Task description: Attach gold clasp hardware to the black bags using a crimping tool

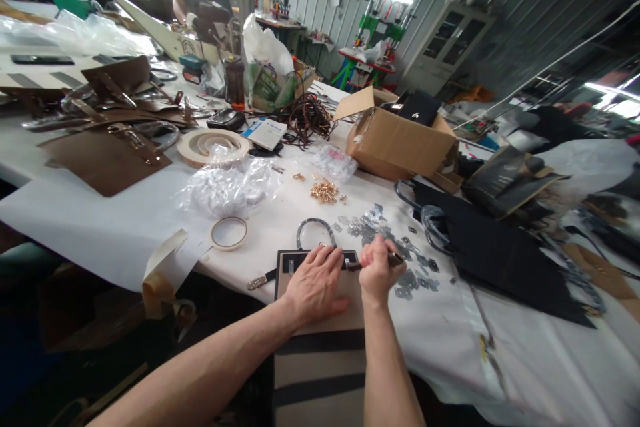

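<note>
One tan panel [347,319] under my left fingers [327,263], a dark tool [396,259] in my right fingers [375,255]

The panel lies at the near edge of the bench [440,340], in front of me, a black strip [285,264] along its far end. I've got my left fingers spread flat over that end, gripping nothing. My right fingers are closed in a fist round the tool, which points left to the strip. Just beyond the panel stands a curved handle [316,220]; a strap with a metal end [258,281] sticks out left. Metal plates [421,279] are scattered to my right, and small gold-coloured pieces [325,191] lie farther off. A tape roll [229,233] sits to the left, near a clear plastic bag [225,188]. Far right of those is an open cardboard box [400,143].
</note>
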`<state>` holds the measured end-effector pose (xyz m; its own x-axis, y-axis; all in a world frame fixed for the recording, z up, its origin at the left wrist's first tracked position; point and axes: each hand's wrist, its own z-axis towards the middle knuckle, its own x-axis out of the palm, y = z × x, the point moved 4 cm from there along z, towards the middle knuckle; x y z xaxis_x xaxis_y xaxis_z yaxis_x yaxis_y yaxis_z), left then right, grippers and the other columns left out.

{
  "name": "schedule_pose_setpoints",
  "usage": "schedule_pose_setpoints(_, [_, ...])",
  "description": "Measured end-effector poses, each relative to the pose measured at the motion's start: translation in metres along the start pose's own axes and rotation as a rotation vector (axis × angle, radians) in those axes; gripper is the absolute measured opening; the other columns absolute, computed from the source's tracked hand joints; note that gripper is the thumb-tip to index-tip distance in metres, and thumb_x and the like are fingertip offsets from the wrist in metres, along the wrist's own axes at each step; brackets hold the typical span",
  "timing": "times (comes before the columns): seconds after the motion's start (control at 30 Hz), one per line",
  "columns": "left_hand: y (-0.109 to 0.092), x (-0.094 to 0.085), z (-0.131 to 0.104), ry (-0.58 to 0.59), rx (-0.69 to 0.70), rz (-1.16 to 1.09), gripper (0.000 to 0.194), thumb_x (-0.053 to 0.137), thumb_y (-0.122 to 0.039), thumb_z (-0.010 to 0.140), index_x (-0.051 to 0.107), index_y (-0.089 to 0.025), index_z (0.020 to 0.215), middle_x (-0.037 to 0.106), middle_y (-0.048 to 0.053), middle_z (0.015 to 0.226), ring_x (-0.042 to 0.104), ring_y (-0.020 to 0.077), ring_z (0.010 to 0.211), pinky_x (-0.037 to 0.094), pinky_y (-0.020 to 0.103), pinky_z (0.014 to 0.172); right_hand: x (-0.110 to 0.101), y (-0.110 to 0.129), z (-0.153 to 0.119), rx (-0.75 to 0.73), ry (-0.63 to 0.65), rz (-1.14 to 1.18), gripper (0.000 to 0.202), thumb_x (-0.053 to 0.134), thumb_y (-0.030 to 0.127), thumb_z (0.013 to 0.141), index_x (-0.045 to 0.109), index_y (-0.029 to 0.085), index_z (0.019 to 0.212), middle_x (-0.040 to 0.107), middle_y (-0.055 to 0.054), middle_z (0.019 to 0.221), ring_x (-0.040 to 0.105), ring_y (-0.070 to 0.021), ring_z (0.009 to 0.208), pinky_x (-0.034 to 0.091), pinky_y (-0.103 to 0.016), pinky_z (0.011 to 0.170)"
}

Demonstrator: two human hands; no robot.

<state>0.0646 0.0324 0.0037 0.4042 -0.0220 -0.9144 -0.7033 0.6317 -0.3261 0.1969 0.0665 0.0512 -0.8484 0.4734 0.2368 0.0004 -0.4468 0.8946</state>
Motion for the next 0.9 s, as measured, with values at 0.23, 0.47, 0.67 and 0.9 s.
schedule_pose_setpoints(0.23, [-0.001, 0.001, 0.000, -0.017, -0.001, -0.022, 0.087, 0.059, -0.065, 0.090, 0.044, -0.007, 0.154, 0.044, 0.018, 0.163, 0.037, 0.0336, 0.152, 0.016, 0.044, 0.131, 0.007, 0.005, 0.000, -0.022, 0.006, -0.014, 0.052, 0.069, 0.042, 0.094, 0.033, 0.024, 0.060, 0.031, 0.012, 0.046, 0.029, -0.0057, 0.037, 0.026, -0.024, 0.038])
schedule_pose_setpoints(0.47, [0.009, -0.015, -0.002, -0.047, -0.044, -0.105, 0.089, 0.077, -0.054, 0.083, 0.044, -0.010, 0.153, 0.041, 0.016, 0.165, 0.037, 0.0338, 0.152, 0.029, 0.045, 0.128, -0.016, 0.018, 0.005, -0.007, -0.149, 0.157, 0.052, 0.068, 0.031, 0.091, 0.030, 0.022, 0.058, 0.026, 0.013, 0.045, 0.020, -0.0034, 0.035, 0.016, -0.021, 0.036])
schedule_pose_setpoints(0.67, [0.039, -0.038, -0.024, -0.153, -0.121, -0.183, 0.051, 0.076, -0.041, 0.090, 0.061, -0.027, 0.137, 0.066, 0.006, 0.142, 0.054, 0.0282, 0.135, 0.044, 0.047, 0.115, -0.022, 0.060, 0.016, -0.023, -0.151, 0.229, 0.047, 0.064, 0.030, 0.093, 0.031, 0.022, 0.060, 0.024, 0.012, 0.044, 0.016, -0.0033, 0.034, 0.013, -0.020, 0.035])
schedule_pose_setpoints(0.9, [0.046, -0.033, -0.026, -0.180, -0.140, -0.208, 0.036, 0.077, -0.044, 0.091, 0.074, -0.031, 0.124, 0.069, 0.002, 0.137, 0.061, 0.0251, 0.124, 0.047, 0.044, 0.111, 0.000, 0.046, 0.018, 0.051, -0.089, 0.264, 0.050, 0.068, 0.031, 0.091, 0.031, 0.022, 0.058, 0.025, 0.012, 0.043, 0.017, -0.0033, 0.034, 0.012, -0.020, 0.035])
